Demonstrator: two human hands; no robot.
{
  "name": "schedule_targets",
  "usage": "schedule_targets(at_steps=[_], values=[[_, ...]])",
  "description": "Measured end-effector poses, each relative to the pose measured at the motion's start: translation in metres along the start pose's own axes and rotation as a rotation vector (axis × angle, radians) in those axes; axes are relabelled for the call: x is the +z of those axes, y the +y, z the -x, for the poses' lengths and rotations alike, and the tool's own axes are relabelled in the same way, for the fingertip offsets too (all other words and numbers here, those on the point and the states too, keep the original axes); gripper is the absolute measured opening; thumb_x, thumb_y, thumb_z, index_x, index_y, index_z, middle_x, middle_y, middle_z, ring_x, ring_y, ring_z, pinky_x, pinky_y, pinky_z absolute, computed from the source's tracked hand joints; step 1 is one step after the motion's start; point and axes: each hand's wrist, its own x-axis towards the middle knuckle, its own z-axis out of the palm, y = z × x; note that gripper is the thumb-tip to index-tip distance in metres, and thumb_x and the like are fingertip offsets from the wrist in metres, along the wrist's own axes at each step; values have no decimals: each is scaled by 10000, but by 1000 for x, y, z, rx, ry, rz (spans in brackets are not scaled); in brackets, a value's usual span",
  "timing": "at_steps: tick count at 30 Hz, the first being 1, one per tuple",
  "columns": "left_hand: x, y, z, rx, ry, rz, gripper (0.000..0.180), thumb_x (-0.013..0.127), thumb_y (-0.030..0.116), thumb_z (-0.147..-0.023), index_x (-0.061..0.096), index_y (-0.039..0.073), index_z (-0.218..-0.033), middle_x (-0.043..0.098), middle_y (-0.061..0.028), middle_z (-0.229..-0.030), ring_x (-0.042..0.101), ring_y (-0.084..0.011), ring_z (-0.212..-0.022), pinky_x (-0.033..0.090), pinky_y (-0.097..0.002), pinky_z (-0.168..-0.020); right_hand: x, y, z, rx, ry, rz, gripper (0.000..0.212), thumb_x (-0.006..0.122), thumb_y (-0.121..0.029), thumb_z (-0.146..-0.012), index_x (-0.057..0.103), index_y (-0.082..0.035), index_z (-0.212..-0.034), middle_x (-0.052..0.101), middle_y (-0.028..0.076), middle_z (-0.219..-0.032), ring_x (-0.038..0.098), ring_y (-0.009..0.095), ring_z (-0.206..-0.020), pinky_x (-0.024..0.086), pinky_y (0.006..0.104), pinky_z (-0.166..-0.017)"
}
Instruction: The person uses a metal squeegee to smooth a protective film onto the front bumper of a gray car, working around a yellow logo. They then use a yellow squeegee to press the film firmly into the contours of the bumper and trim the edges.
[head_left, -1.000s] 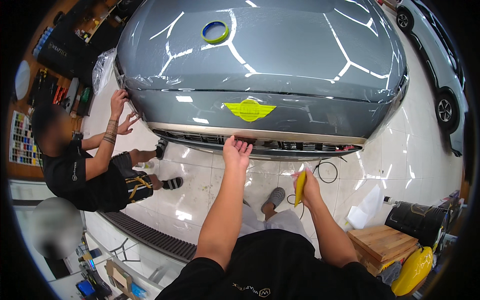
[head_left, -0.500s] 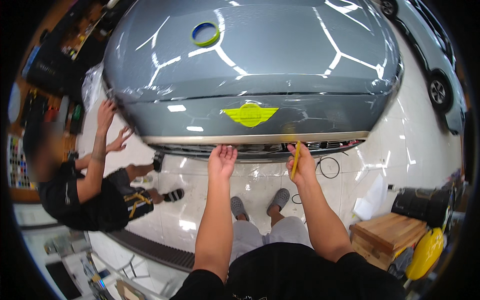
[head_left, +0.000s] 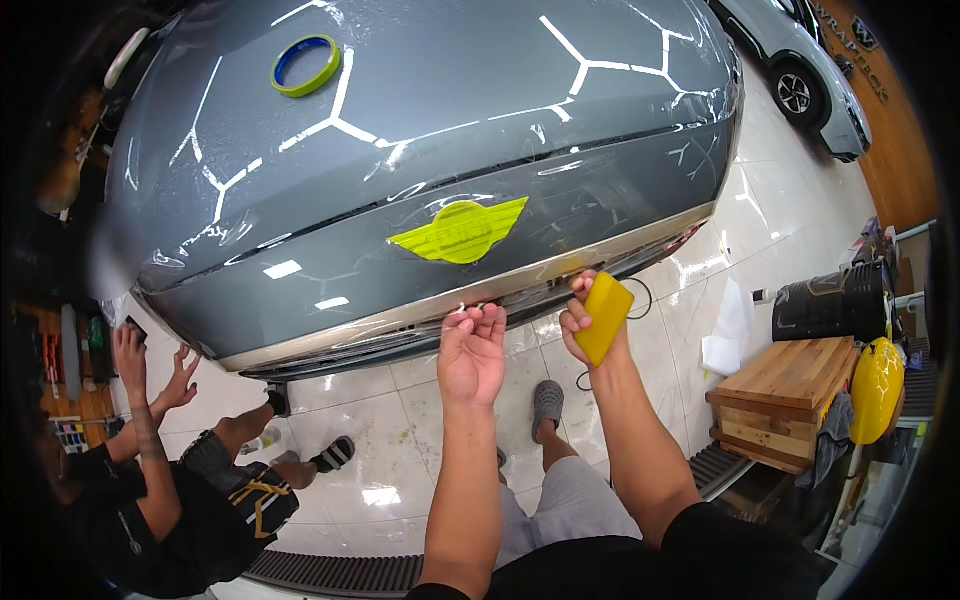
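Note:
Clear film (head_left: 560, 170) with wrinkles and glints lies over the grey front of a car (head_left: 330, 240). My left hand (head_left: 472, 360), palm up, has its fingers curled together at the lower edge of this panel, with a glossy bit of film at the fingertips. To its right, my right hand (head_left: 577, 322) grips a flat yellow squeegee (head_left: 606, 318), held up just in front of the same edge. A winged emblem covered in lime-yellow tape (head_left: 462, 232) sits above my left hand.
A roll of lime tape (head_left: 306, 66) rests on the hood. At the left, a co-worker (head_left: 160, 450) reaches toward the car's corner. On the right are a wooden box (head_left: 785, 385), a black drum (head_left: 835, 303), a yellow glossy shape (head_left: 878, 390) and another car (head_left: 800, 80).
My view has turned, so the car now slants across it. The squeegee has swung from edge-on to showing its broad face. My left hand stays at the panel's lower edge.

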Motion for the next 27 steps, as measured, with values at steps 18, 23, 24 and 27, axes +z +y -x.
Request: schedule_targets(at_steps=[18,23,24,27], values=[[-12,-1,-1,159,116,-234,160,626,-29,-917,673,65,-1038,725,-117,-1035,705,-282,-1006,535,-477,-1025,3,-30,0,144,64,311,267,462,-244,-1070,630,-62,-1168,691,127,-1110,515,164,-524,376,283,-459],[-10,-6,-1,154,99,-234,134,607,-12,-958,694,45,-1043,738,-124,-1062,717,-273,-1011,555,-462,-1001,18,-54,38,212,411,597,330,522,-214,-1042,539,-29,-1315,652,118,-1115,619,180,-708,516,313,-658],[-10,-7,-2,149,110,-241,133,607,-11,-958,693,43,-1045,738,-124,-1061,717,-272,-1011,556,-461,-1000,34,-49,47,189,424,621,348,541,-182,-1028,529,-23,-1338,651,112,-1123,640,193,-772,535,330,-731],[-15,-2,-2,143,88,-225,135,605,-5,-963,694,46,-1051,739,-124,-1060,717,-272,-1015,558,-465,-998,77,-62,67,-15,273,990,388,591,-36,-952,555,4,-1337,664,91,-1110,650,234,-1034,521,374,-957]])
